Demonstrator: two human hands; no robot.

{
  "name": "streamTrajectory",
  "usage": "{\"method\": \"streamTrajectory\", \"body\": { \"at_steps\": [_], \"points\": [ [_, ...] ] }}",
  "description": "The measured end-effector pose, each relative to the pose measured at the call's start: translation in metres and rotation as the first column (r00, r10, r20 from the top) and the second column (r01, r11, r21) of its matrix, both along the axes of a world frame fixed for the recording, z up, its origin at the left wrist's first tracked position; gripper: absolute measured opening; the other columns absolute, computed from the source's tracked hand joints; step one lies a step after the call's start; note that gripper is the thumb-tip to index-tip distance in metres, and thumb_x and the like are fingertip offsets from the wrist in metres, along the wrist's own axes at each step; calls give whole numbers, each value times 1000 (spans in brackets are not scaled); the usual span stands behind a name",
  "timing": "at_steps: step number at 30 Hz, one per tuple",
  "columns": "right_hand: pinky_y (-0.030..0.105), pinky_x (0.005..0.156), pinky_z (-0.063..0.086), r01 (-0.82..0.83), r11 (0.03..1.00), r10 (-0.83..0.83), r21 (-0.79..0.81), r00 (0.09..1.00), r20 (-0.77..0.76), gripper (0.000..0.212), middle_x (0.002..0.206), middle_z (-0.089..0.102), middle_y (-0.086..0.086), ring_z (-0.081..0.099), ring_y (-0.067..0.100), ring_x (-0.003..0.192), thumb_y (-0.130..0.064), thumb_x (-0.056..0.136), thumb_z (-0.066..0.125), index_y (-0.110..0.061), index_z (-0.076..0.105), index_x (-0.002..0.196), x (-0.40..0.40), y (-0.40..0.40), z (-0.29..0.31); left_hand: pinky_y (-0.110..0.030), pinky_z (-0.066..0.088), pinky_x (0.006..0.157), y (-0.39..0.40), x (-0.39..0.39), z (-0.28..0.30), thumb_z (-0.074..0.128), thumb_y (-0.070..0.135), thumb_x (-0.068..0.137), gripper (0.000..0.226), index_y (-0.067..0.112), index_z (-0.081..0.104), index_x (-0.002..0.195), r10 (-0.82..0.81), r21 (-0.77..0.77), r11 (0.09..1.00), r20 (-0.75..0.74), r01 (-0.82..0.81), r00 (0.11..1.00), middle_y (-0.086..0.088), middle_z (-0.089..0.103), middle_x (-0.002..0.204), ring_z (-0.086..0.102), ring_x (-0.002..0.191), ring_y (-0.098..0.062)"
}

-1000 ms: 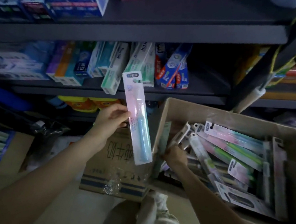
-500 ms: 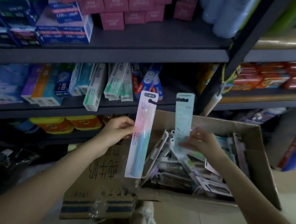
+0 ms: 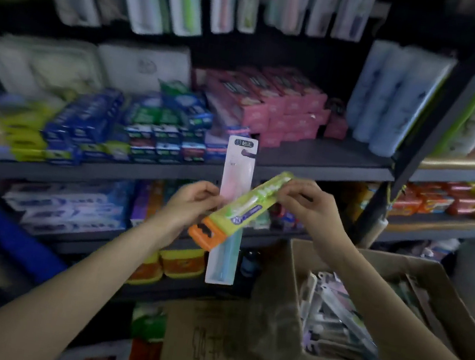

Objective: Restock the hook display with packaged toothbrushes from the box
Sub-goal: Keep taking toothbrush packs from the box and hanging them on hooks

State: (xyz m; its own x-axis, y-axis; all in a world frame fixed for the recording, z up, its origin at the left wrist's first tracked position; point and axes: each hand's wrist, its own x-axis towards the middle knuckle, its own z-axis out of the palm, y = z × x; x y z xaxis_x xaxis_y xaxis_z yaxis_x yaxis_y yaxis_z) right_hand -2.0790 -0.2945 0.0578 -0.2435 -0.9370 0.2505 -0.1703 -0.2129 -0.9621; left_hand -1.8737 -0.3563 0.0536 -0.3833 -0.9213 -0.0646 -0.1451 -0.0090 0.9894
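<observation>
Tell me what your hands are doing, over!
Left hand holds pink pack upright. Right hand pinches green pack, slanted across it. Nothing blocking.

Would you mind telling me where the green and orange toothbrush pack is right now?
The green and orange toothbrush pack is mid-frame, held tilted by the right hand, crossing in front of the upright pink pack in the left hand.

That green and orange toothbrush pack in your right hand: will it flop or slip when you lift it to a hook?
The flat green and orange carded toothbrush pack probably stays stiff: it spans tilted without sagging. Likely light, as the right hand pinches only one end. Its glossy face may slip.
</observation>
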Motion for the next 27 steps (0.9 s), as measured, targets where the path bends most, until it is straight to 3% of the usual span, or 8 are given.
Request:
{"method": "streamTrajectory", "body": {
  "at_steps": [5, 10, 12, 15, 18, 21, 25, 27],
  "points": [
    [10, 68, 46, 45, 992, -53, -115, 996, -67, 22, 80, 59, 2, 59, -4, 68, 4, 75, 70, -16, 65, 68, 67, -34, 44, -12, 43, 47, -11, 71, 46, 52, 1, 90, 17, 13, 53, 78, -33, -96, 995, -43, 28, 999, 9, 64, 57, 57, 50, -1],
    [30, 74, 50, 68, 974, -105, -216, 981, -162, 29, 92, 59, 12, 59, 23, 81, -1, 75, 71, -26, 58, 77, 107, -73, 92, -19, 46, 54, -31, 124, 82, 51, 2, 91, 19, 16, 54, 78, 102, -147, 982, -102, -116, 990, 7, 64, 63, 57, 55, -6],
    [18, 75, 50, 108, 933, -206, -344, 943, -263, 31, 104, 50, 12, 58, 21, 84, -2, 76, 71, -29, 59, 87, 124, -86, 113, -25, 44, 58, -40, 137, 93, 47, 3, 93, 21, 17, 48, 77, 168, -95, 978, -161, -184, 973, -1, 58, 68, 51, 59, -14],
    [14, 75, 50, 84, 852, -311, -517, 875, -371, 38, 111, 33, 4, 54, 18, 72, 4, 83, 63, -15, 60, 115, 150, -95, 138, -24, 45, 55, -47, 149, 111, 47, 4, 94, 21, 17, 46, 77, 204, -80, 970, -233, -228, 951, -5, 55, 71, 50, 59, -15],
    [20, 73, 49, 88, 767, -419, -635, 819, -392, 32, 113, 32, 4, 48, 14, 61, 2, 86, 61, -7, 61, 116, 171, -100, 154, -21, 49, 55, -53, 158, 126, 54, 6, 90, 11, 16, 51, 88, 167, -192, 957, -256, -220, 952, 3, 66, 66, 60, 56, -8],
    [34, 82, 53, 91, 809, -425, -580, 772, -472, 26, 121, 37, 12, 58, 25, 77, -8, 86, 63, -5, 62, 112, 178, -112, 166, -21, 47, 54, -60, 172, 143, 58, 6, 88, 17, 21, 50, 90, 184, -349, 905, -192, -242, 964, 2, 68, 69, 61, 57, -6],
    [47, 75, 49, -24, 799, -570, -601, 289, -769, 45, 116, 55, 14, 50, 37, 98, -32, 64, 83, -15, 66, 103, 177, -128, 174, -19, 43, 50, -66, 199, 168, 58, 4, 88, 19, 20, 47, 89, 186, -530, 834, 8, -154, 982, -2, 63, 66, 57, 52, -5],
    [48, 89, 42, -148, 837, -504, -527, 168, -847, 52, 122, 58, 5, 44, 32, 111, -40, 68, 80, -22, 62, 113, 182, -136, 184, -20, 44, 52, -70, 213, 176, 58, 4, 88, 18, 19, 48, 89, 185, -560, 819, 50, -126, 981, -4, 62, 72, 58, 58, -9]
  ]
}}
